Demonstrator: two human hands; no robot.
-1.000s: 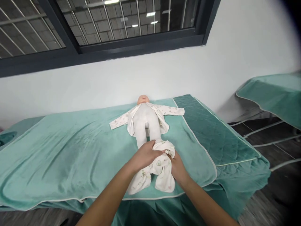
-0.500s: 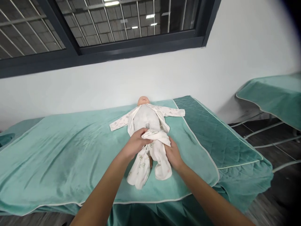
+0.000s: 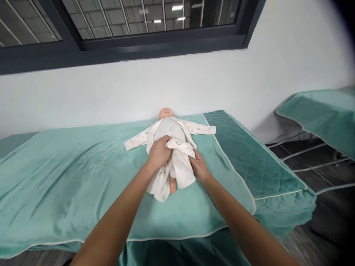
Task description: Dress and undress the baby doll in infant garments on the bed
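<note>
A baby doll lies on its back on a teal towel, head toward the wall. An open white printed top is spread under it, sleeves out to both sides. White printed trousers cover the doll's legs, and one bare foot shows between the trouser legs. My left hand is closed on the trousers' waistband at the doll's left hip side. My right hand grips the waistband on the other side.
The towel covers a table draped in darker teal quilted cloth against a white wall. A dark-framed window runs above. Another teal-covered table stands at the right, with dark floor between.
Both hands have slid the trousers up the doll's legs, from near the feet to the waist. The view has shifted slightly.
</note>
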